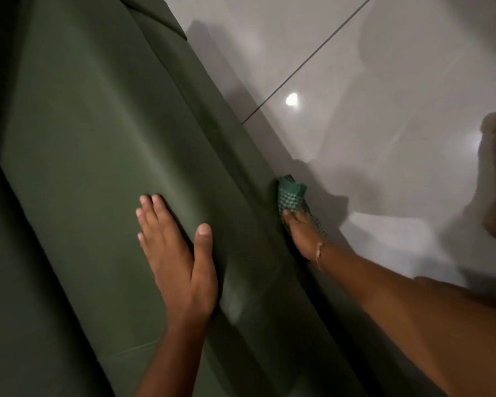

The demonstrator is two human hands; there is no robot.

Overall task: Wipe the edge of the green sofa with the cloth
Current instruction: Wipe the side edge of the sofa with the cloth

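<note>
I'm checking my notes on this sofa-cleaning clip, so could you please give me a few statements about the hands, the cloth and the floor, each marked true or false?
1. The right hand presses the cloth against the outer side of the green sofa. True.
2. The left hand grips a second cloth. False: it lies flat and open on the sofa's top surface, holding nothing.
3. The cloth is plain white. False: it is green with a checked pattern.
4. The floor is glossy light tile with a dark grout line. True.
5. Both hands rest on the floor. False: the left is on the sofa, the right at its side edge.
</note>
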